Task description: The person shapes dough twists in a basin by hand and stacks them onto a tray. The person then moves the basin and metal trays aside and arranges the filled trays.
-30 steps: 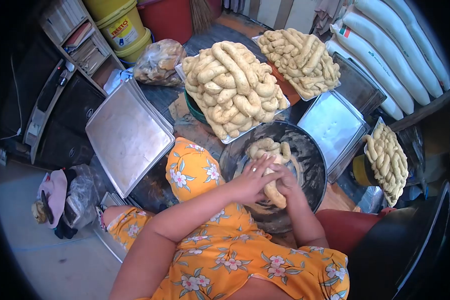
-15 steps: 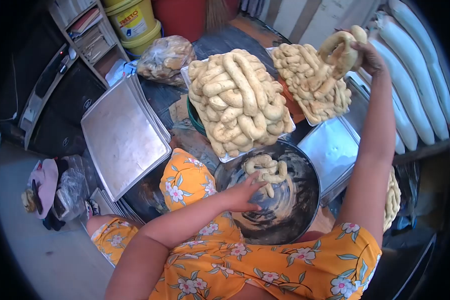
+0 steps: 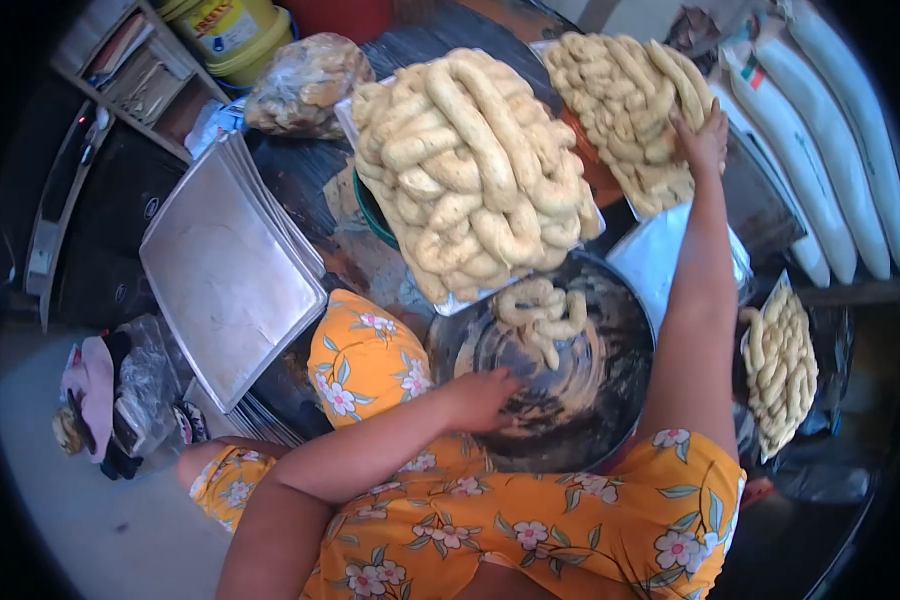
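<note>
My left hand (image 3: 482, 400) is over the near left part of the black basin (image 3: 610, 440), fingers apart with nothing in them. Looped dough pieces (image 3: 542, 312) lie in the basin beyond it. My right hand (image 3: 702, 142) reaches to the back right tray of dough ropes (image 3: 620, 95). Its fingers are spread and touch the dough at the tray's right edge. A larger heap of thick dough ropes (image 3: 470, 170) is piled on a tray just beyond the basin.
Stacked metal trays (image 3: 235, 270) stand at the left, more trays (image 3: 670, 250) right of the basin. Another dough tray (image 3: 780, 370) is at far right. White sacks (image 3: 805, 150), a bulging plastic bag (image 3: 310, 85) and a yellow bucket (image 3: 225, 35) are at the back.
My right hand left the basin with looped dough, held it up over the back right tray, and is now down on the dough there. My left hand has drawn back from the basin's dough.
</note>
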The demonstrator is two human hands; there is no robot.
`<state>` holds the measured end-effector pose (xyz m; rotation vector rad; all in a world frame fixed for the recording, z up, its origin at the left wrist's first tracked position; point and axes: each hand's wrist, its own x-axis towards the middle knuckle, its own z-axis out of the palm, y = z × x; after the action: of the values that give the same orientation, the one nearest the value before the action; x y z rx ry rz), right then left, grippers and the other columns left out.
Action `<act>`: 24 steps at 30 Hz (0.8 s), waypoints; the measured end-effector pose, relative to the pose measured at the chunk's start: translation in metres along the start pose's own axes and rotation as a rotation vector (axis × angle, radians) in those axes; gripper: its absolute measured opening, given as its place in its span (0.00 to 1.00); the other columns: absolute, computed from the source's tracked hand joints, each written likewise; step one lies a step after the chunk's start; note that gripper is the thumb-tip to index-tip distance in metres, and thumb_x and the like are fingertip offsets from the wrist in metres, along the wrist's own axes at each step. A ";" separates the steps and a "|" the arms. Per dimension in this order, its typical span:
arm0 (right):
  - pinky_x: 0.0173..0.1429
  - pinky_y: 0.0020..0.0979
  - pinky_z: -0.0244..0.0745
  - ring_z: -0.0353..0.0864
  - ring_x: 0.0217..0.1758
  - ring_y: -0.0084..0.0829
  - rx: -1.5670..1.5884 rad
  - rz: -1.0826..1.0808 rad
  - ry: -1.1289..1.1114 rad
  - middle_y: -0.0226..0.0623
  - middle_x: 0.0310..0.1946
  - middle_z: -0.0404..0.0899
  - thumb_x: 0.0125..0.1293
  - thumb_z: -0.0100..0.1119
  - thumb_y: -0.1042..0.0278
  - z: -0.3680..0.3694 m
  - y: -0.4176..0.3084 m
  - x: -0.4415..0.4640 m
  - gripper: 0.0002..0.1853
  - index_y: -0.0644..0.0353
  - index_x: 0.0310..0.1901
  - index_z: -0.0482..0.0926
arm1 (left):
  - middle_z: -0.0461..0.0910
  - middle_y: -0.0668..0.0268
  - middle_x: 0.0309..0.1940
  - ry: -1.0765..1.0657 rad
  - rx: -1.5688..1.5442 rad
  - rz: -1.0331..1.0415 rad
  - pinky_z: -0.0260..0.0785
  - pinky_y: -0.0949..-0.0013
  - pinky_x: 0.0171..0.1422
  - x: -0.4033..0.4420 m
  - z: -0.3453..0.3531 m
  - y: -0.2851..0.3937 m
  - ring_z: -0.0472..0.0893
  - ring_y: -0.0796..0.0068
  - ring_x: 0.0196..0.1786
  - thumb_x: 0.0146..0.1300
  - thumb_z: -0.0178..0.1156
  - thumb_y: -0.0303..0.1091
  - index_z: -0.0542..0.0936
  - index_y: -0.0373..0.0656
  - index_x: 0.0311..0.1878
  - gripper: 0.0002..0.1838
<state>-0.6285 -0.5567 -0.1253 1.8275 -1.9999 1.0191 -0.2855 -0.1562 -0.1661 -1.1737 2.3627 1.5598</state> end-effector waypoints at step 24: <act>0.58 0.44 0.71 0.76 0.55 0.55 0.118 0.040 -1.727 0.59 0.48 0.77 0.54 0.61 0.57 0.032 -0.066 -0.600 0.30 0.64 0.56 0.68 | 0.76 0.51 0.50 0.006 0.342 -0.207 0.68 0.56 0.58 -0.021 -0.057 0.016 0.75 0.51 0.54 0.60 0.60 0.46 0.71 0.40 0.58 0.27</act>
<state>-0.4468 -0.1111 -0.4916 3.1425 -2.5057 -1.0002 -0.2618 -0.1876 -0.1172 -1.2882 2.3015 1.0404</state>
